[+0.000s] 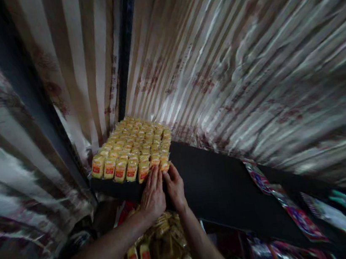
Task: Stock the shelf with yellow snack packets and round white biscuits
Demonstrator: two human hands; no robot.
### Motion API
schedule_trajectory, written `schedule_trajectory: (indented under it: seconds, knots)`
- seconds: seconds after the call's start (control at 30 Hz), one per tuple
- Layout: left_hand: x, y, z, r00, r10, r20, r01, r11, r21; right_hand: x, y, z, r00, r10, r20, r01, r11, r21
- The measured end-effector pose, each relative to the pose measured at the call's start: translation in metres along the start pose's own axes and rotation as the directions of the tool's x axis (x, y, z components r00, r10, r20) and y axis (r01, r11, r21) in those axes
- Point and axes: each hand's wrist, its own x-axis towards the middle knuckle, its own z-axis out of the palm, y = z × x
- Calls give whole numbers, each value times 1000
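Note:
A block of several small yellow packets with red labels [133,147] lies in rows on a dark shelf [218,183], wrapped in clear plastic. My left hand [152,193] rests against the front edge of the block, fingers stretched out and together. My right hand [174,186] is right beside it, its fingers pressed to the block's front right corner. Both arms reach up from the bottom of the view. Neither hand is wrapped around anything.
Corrugated metal sheeting [248,73] forms the wall and roof above the shelf. More yellow packets [163,245] hang or lie under my arms. Colourful snack packets [299,219] line the lower right. A dark post [124,51] runs up behind the block.

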Motion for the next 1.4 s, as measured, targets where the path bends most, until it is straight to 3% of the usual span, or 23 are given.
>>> schedule_trajectory:
  seconds: [0.17,0.3,0.47,0.6,0.7,0.83,0.97,1.13,1.27,1.4]
  knots:
    - [-1,-3,8,999,3,-37,-2,1000,2,2,6,5,999,-43,-13,43,999,-7]
    - [0,1,0,1000,-15,-19,15,1000,6,0,11,7,999,-43,-28,42,999,-27]
    - [0,9,-14,995,-69,77,73,996,-44,-3,9,8,999,-23,-29,25,999,46]
    - [-1,11,-13,986,-70,153,88,990,-111,0,5,8,998,-40,-41,44,995,88]
    - [-1,11,-7,988,-74,133,94,984,-151,5,1,4,1000,13,-17,-11,990,139]
    - [0,11,1,991,-86,102,105,975,-197,8,-9,-4,986,130,108,-156,946,284]
    - [0,10,8,991,-52,126,76,979,-191,7,-14,-9,971,164,171,-213,920,329]
    - [0,10,9,984,-99,150,124,977,-172,11,-9,-10,972,224,73,-235,913,335]
    - [1,11,8,984,-83,159,110,979,-170,24,-5,-5,977,205,-52,-171,910,377]
    - [3,8,13,986,-89,139,111,981,-161,40,-8,10,981,185,54,-190,881,434]
